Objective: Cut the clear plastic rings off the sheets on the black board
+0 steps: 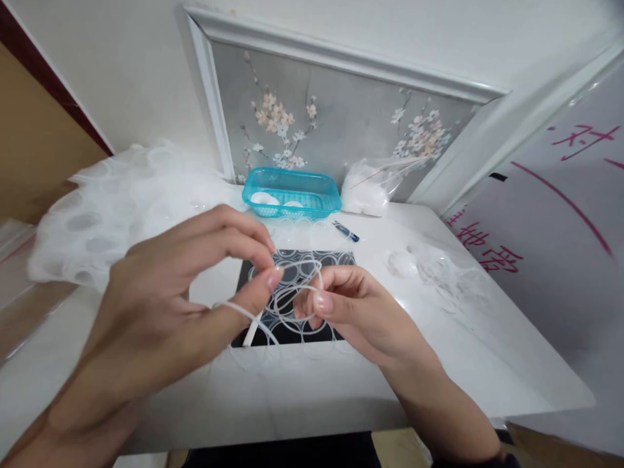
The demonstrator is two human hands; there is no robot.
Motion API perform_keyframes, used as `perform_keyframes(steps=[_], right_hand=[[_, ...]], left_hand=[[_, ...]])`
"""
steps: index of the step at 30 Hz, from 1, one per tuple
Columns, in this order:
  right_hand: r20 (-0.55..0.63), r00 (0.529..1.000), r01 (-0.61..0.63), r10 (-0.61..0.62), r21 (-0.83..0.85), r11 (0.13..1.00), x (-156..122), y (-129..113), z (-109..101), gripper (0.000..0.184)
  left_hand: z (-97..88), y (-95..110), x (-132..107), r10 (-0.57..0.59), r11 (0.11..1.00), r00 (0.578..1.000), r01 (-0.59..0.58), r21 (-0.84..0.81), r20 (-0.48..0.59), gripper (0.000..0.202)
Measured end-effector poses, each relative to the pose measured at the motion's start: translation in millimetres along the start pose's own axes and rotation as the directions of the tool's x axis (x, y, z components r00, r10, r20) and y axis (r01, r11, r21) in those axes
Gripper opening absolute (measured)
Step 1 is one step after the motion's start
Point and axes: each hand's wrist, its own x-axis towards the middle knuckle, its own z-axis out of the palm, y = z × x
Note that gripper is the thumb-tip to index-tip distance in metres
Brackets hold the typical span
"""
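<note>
My left hand [195, 279] is closed in a pinch on a thin white flexible ring [299, 263], thumb against forefinger. Part of another white loop [244, 312] crosses over my left thumb. From the other side, my right hand [355, 305] pinches the looped white strands between thumb and curled fingers. Both hands are held above a black mat [241, 331], on which rows of translucent sheet with round outlines [312, 333] lie. How the strands join is hard to make out.
Behind the mat stands a blue plastic basket [334, 195] with white round pieces. Beside it are a bag of white material [368, 192] and a blue pen [346, 231]. Translucent ring sheets [131, 201] pile up left; loose clear scraps [443, 279] lie right on the white table [439, 364].
</note>
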Motion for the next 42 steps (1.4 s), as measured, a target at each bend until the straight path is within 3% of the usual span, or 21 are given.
perform_keyframes(steps=[3, 5, 7, 9, 11, 12, 17, 22, 25, 29, 33, 35, 42], right_hand=[[0.006, 1.000, 0.006, -0.007, 0.124, 0.992, 0, -7, -2, 0.015], [-0.112, 0.990, 0.112, -0.090, 0.210, 0.971, 2, -13, -8, 0.018], [-0.325, 0.921, 0.296, -0.214, 0.229, 0.927, 6, -20, -18, 0.023], [-0.498, 0.809, 0.458, -0.311, 0.205, 0.865, 11, -24, -28, 0.023], [-0.565, 0.750, 0.525, -0.343, 0.193, 0.829, 15, -26, -34, 0.020], [-0.565, 0.751, 0.524, -0.341, 0.197, 0.829, 16, -25, -34, 0.017], [-0.344, 0.904, 0.327, -0.254, 0.172, 0.929, 13, -15, -16, 0.008], [-0.066, 0.990, 0.131, -0.122, 0.144, 0.981, 10, -1, -3, 0.022], [0.076, 0.997, 0.001, -0.012, 0.142, 0.990, 7, 4, -1, 0.025], [0.143, 0.987, -0.100, 0.076, 0.163, 0.982, 2, 5, 2, 0.011], [0.186, 0.977, -0.148, 0.102, 0.256, 0.955, 0, 2, 4, 0.005], [0.206, 0.973, -0.166, 0.108, 0.289, 0.943, 0, 2, 4, 0.007], [0.220, 0.972, -0.166, 0.088, 0.366, 0.916, -3, 1, 2, 0.012]], left_hand=[[1.8, -10, 5, -0.083, 0.995, 0.989, 0.077, -0.057, -0.124, 0.012], [2.7, -16, 8, -0.100, 0.993, 0.978, 0.086, -0.083, -0.185, 0.012], [3.3, -18, 9, -0.103, 0.992, 0.968, 0.083, -0.095, -0.228, 0.012], [3.0, -17, 9, -0.103, 0.989, 0.972, 0.078, -0.124, -0.211, 0.012], [1.8, -14, 8, -0.114, 0.980, 0.984, 0.089, -0.180, -0.136, 0.012], [1.1, -12, 8, -0.124, 0.970, 0.989, 0.103, -0.221, -0.084, 0.012], [-1.2, -6, 4, -0.213, 0.885, 0.972, 0.236, -0.401, 0.101, 0.014], [-2.2, -6, 1, -0.273, 0.865, 0.954, 0.299, -0.403, 0.121, 0.013], [-2.5, -5, 4, -0.298, 0.854, 0.940, 0.340, -0.394, 0.166, 0.012], [0.0, -2, 8, -0.344, 0.841, 0.928, 0.374, -0.392, 0.146, 0.014], [0.9, -4, 7, -0.329, 0.821, 0.931, 0.365, -0.438, 0.160, 0.014], [-0.2, -8, 6, -0.298, 0.823, 0.933, 0.358, -0.442, 0.202, 0.012], [-1.6, -12, 6, -0.299, 0.808, 0.935, 0.355, -0.470, 0.193, 0.012]])
